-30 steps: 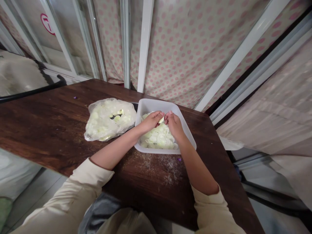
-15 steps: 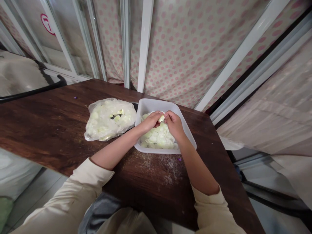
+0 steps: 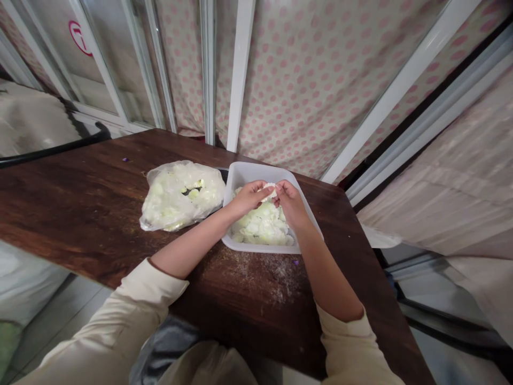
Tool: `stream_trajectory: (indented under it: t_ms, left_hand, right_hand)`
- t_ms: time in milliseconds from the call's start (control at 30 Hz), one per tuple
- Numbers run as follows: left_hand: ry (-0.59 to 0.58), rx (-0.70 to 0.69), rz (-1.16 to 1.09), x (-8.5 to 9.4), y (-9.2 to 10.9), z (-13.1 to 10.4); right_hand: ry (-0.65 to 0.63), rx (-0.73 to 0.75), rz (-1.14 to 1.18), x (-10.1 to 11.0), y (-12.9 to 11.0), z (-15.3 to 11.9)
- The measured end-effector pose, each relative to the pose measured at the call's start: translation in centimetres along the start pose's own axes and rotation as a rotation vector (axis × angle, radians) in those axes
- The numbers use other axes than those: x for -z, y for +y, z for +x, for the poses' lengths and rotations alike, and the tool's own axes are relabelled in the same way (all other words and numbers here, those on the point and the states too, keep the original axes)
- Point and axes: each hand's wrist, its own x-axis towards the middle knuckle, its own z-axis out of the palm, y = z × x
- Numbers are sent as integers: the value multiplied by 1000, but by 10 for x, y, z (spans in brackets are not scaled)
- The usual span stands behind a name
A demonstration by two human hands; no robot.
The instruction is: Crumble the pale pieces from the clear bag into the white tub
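Note:
Over a white plastic tub [image 3: 256, 172], my left hand [image 3: 249, 197] pinches a small whitish piece [image 3: 269, 191]. My right hand [image 3: 289, 201] is closed at the other side of the same piece, its fingertips close to the left ones. Pale green-white pieces [image 3: 262, 225] lie heaped in the tub below both hands. Left of the tub, touching or nearly touching it, rests a clear plastic bag [image 3: 182, 197] filled with similar pale pieces; a dark gap shows near its middle.
The dark wooden table [image 3: 96, 214] has pale crumbs scattered in front of the tub and small purple bits. Behind it stand white-framed glass panels with a pink-dotted curtain [image 3: 296, 80]. A black curved rail [image 3: 60, 148] is at the far left.
My right hand has shifted slightly right and its fingers have changed position at the piece. More of the whitish piece shows between the hands. The bag and the tub have stayed in place.

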Motion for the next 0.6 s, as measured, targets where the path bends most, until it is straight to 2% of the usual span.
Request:
stream_trajectory:
  t_ms: [133, 233, 467, 533, 600]
  left_hand:
    - [21, -8, 29, 1, 1, -1]
    - [29, -41, 42, 2, 0, -2]
    - [41, -48, 29, 3, -4, 0]
    - [58, 3, 1, 2, -4, 1]
    - [77, 55, -23, 1, -3, 2]
  right_hand:
    - [70, -12, -101, 0, 3, 1]
    - [104, 2, -81, -1, 1, 1]
    - [-22, -35, 41, -1, -3, 0]
    - [44, -42, 46, 2, -2, 0]
    - [164, -30, -61, 4, -1, 1]
